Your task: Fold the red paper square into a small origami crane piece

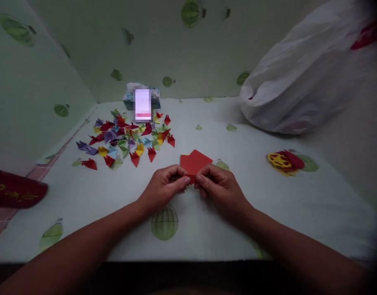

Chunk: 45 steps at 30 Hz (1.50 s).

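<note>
Between my fingertips is a small piece of folded red paper (192, 178), mostly covered by the fingers. My left hand (166, 184) pinches its left side with thumb and forefinger, and my right hand (220, 186) pinches the right side. Just behind the fingers lie square red paper sheets (196, 161) on the table, overlapping at an angle, with a thin yellow edge showing. Farther left spreads a pile of small folded paper birds (123, 137) in red, purple, yellow, green and blue.
A lit phone (143, 104) leans against a tissue box (156, 98) behind the pile. At the back right stands a large white plastic bag (286, 90). Yellow and red cut-out pieces (283, 162) lie at the right, and a dark red object with gold lettering (19, 190) at the left edge.
</note>
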### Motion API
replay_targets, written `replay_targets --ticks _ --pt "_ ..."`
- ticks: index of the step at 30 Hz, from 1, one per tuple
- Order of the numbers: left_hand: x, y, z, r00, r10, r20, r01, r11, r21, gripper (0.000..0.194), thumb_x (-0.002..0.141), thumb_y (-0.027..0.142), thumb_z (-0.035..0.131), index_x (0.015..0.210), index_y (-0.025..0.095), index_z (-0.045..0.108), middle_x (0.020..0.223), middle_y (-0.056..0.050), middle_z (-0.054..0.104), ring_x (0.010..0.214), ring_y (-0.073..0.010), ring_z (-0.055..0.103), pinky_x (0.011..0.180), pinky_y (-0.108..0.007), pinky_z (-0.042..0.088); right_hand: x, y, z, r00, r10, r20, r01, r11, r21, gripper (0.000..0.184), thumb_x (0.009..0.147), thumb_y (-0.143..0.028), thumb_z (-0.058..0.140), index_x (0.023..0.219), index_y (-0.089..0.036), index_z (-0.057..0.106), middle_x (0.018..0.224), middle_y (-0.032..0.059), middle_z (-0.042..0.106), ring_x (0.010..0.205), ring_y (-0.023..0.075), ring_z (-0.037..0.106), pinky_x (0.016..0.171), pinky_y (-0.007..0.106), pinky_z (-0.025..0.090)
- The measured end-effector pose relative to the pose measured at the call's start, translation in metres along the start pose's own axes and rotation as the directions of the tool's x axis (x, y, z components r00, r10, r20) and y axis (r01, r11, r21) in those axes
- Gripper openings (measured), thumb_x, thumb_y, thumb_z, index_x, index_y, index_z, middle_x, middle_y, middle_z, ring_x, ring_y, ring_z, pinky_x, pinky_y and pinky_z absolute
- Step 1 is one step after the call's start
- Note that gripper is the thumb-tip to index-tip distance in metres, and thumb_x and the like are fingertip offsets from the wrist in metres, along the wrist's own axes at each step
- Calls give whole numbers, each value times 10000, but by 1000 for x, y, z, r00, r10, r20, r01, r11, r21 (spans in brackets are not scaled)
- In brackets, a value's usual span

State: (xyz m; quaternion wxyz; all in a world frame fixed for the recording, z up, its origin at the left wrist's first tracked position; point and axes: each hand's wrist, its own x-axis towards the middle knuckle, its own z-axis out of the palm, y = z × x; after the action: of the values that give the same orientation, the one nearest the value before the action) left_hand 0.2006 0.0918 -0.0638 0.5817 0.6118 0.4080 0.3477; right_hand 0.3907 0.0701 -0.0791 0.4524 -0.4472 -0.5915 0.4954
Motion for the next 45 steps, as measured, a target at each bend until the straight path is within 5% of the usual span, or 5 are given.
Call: replay_targets --ticks 12,22,30,39,45 --pt "2 -1 -3 985 175 1 -169 946 276 163 875 281 639 769 162 673 683 2 623 641 -116 533 605 -246 402 -1 -3 4 1000 22 -16 -22 999 32 248 919 -337 637 730 -187 578 555 -46 560 442 84 466 463 230 354" --pt "7 -4 -6 997 72 -19 -71 997 31 298 913 429 596 795 156 621 707 5 601 610 -109 555 611 -247 445 5 6 7 993 115 -27 -103 955 276 291 864 -406 695 752 -187 539 610 -47 603 387 54 460 405 206 327" --pt "7 -8 -4 990 109 84 -123 975 187 290 877 418 668 749 162 621 586 37 527 522 -87 432 509 -224 320 3 1 7 999 39 33 -41 997 65 274 872 -387 660 717 -191 548 536 -57 557 379 67 442 395 212 322" --pt "13 -22 2 994 102 -44 -106 991 -86 310 808 431 728 742 160 592 580 29 563 493 -87 466 498 -229 355 15 19 6 993 -8 -121 29 986 167 324 897 -502 560 778 -202 530 608 -39 568 392 75 460 378 218 337" --pt "16 -25 1 982 154 -112 -166 980 -105 310 797 439 728 764 158 601 615 18 585 528 -96 499 538 -241 404 15 17 9 998 -36 -52 43 989 139 330 819 -491 679 753 -188 569 605 -35 579 394 72 445 372 216 309"
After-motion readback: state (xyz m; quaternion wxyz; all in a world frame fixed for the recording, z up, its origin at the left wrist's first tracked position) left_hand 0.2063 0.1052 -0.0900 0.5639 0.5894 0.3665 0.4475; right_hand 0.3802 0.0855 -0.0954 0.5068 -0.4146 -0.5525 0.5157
